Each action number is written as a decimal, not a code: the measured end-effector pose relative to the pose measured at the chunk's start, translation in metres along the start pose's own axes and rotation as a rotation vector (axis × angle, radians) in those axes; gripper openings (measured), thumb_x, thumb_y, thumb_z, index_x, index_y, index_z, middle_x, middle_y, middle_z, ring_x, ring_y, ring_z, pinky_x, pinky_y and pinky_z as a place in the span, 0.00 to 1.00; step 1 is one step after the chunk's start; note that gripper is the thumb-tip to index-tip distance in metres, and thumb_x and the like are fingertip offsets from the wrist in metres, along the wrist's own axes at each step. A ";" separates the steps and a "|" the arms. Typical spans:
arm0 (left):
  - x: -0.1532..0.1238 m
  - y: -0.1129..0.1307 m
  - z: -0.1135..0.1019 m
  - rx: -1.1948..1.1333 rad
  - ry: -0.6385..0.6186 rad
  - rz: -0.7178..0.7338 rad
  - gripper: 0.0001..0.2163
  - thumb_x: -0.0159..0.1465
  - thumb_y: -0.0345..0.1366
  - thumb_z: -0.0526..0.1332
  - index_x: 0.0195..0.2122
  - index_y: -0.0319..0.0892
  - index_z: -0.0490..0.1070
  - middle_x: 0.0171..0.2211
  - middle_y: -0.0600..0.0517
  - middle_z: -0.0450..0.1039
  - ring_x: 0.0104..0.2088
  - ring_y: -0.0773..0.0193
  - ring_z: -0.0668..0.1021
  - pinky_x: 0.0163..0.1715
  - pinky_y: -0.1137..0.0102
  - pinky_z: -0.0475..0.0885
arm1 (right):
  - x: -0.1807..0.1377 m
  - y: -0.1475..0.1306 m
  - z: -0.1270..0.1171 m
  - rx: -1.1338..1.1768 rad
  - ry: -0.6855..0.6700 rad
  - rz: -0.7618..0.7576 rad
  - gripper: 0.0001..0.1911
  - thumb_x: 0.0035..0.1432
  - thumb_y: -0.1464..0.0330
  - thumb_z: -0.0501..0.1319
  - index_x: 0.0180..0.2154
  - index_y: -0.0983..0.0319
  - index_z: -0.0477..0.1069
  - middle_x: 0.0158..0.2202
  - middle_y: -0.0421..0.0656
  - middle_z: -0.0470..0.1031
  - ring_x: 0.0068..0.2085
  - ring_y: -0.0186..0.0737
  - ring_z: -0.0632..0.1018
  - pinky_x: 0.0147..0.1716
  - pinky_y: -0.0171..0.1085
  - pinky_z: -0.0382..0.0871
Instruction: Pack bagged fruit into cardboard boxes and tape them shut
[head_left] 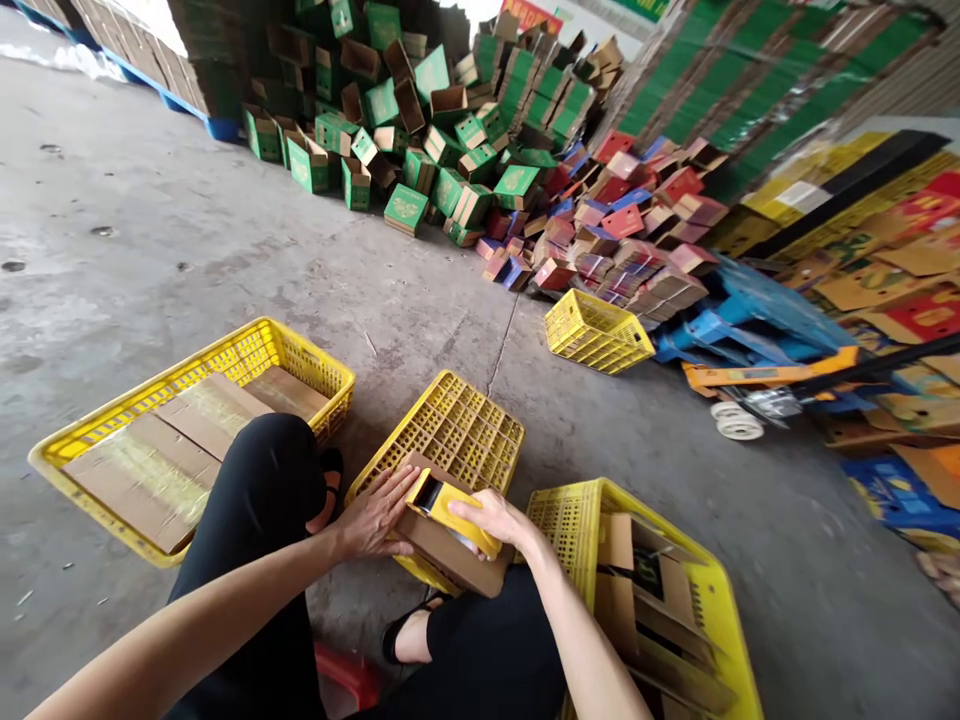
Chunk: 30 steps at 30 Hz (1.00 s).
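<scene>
A small brown cardboard box (450,555) rests on an upturned yellow crate (457,425) between my knees. My left hand (375,515) lies on the box's left side with fingers spread flat against it. My right hand (491,520) grips a yellow tape dispenser (454,505) that presses on the top of the box. My legs in black trousers frame the crate.
A yellow crate (75,445) at the left holds taped brown boxes. Another yellow crate (720,600) at the right holds flat cardboard. A fourth yellow crate (596,330) lies further off. Piles of green boxes (420,130) and red boxes (622,230) stand behind, with a pallet jack (765,380) at right.
</scene>
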<state>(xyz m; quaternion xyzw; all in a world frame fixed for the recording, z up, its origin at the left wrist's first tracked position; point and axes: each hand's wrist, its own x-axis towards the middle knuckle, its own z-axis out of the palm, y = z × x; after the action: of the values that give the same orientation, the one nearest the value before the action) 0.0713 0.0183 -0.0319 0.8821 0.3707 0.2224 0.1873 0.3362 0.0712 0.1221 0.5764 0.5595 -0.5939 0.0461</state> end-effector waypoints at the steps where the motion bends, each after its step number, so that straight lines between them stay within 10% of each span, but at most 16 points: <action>1: 0.000 0.000 -0.001 -0.012 -0.010 -0.004 0.55 0.67 0.70 0.55 0.79 0.40 0.26 0.79 0.36 0.41 0.76 0.33 0.53 0.74 0.45 0.48 | -0.001 0.000 0.000 0.004 0.002 -0.003 0.23 0.64 0.47 0.63 0.31 0.60 0.71 0.17 0.41 0.76 0.19 0.40 0.77 0.19 0.34 0.73; 30: 0.017 -0.007 0.005 -0.047 -0.037 0.084 0.55 0.68 0.67 0.58 0.80 0.39 0.28 0.79 0.34 0.41 0.77 0.36 0.51 0.75 0.44 0.50 | -0.009 0.015 -0.002 0.052 0.083 0.044 0.25 0.59 0.45 0.68 0.33 0.61 0.72 0.19 0.41 0.78 0.21 0.40 0.80 0.23 0.34 0.76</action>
<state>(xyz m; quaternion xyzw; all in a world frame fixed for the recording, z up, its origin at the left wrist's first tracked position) 0.0808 0.0342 -0.0353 0.8961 0.3246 0.2225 0.2055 0.3503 0.0617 0.1201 0.6135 0.5324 -0.5828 0.0209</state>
